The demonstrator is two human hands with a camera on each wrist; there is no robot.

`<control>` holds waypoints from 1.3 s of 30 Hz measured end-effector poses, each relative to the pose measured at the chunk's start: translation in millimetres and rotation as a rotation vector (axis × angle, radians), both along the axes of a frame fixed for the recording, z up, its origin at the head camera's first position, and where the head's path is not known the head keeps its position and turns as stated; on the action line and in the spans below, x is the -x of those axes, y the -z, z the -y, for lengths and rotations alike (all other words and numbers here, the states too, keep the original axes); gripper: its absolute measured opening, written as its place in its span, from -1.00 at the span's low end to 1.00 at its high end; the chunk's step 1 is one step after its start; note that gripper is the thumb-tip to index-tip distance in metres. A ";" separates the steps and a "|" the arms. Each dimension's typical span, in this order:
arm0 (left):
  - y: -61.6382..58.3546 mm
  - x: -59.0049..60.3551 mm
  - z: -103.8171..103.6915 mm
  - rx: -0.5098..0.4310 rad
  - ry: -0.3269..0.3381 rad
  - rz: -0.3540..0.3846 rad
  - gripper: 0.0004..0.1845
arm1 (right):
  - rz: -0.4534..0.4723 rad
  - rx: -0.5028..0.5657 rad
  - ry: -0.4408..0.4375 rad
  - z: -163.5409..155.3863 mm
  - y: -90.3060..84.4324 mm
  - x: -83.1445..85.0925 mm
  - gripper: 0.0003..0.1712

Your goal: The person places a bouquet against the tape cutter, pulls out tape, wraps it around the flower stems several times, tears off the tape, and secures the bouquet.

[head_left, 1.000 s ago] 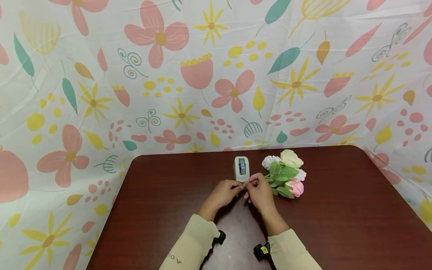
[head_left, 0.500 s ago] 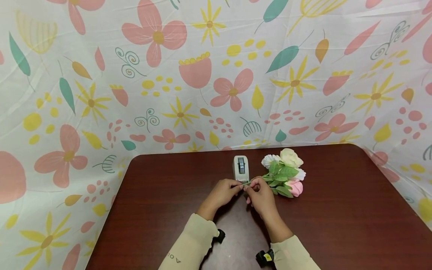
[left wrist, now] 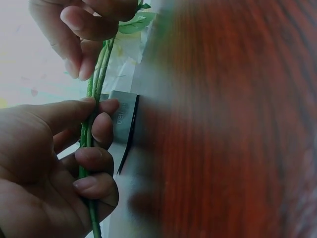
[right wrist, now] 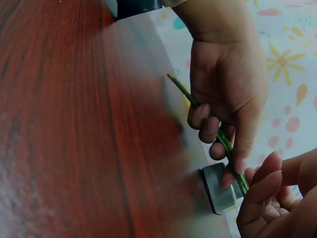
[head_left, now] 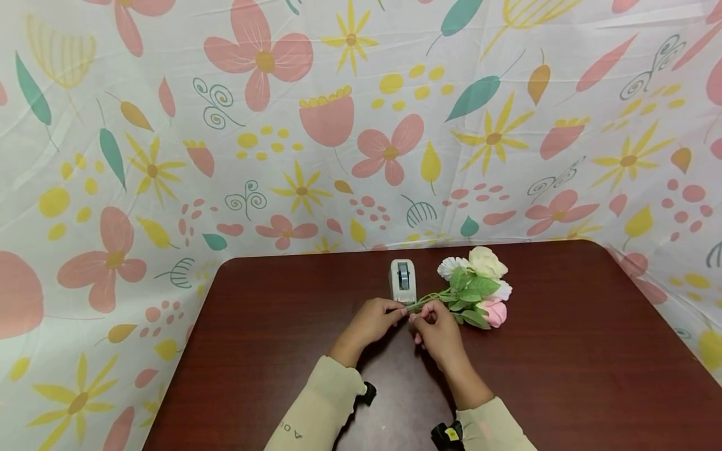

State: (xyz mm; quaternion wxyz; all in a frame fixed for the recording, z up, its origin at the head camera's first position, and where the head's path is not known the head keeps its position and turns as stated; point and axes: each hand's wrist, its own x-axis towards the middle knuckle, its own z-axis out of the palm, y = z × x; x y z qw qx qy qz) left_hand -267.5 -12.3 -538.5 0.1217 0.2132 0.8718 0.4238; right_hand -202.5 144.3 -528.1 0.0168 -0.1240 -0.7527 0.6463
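Observation:
A bouquet of flowers (head_left: 476, 288) with white, cream and pink blooms lies on the table, its green stems (head_left: 431, 300) pointing left. My left hand (head_left: 372, 322) grips the stems; the left wrist view shows its fingers (left wrist: 96, 186) curled round them and the thumb pressing on top. Close beside the stems is my right hand (head_left: 440, 332), fingers bent and thumb near the forefinger. Its fingertips (left wrist: 74, 69) hang by the stems in the left wrist view; whether they pinch anything is hidden. Just beyond both hands stands a tape dispenser (head_left: 403, 282).
The dark wooden table (head_left: 282, 300) runs under everything, with rounded far corners. A white cloth (head_left: 338, 156) printed with flowers and leaves hangs behind and at both sides. A black wrist camera (head_left: 447, 433) is worn at the right cuff.
My right hand has shifted slightly right and down, away from the left fingertips, so more of the green stems shows between the hands. The left hand stays on the stems.

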 end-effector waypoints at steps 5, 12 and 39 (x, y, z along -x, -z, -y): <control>0.6 -0.7 -0.4 0.008 0.010 0.004 -0.80 | -0.009 0.009 -0.003 0.7 0.1 -2.0 -0.78; -2.0 -1.2 -0.1 -0.006 0.014 0.009 -0.80 | -0.010 0.009 0.000 1.1 1.5 -2.0 -0.78; -5.1 -4.9 -6.0 0.045 -0.061 -0.185 -0.77 | -0.051 -0.437 0.006 -1.1 6.0 9.5 -0.83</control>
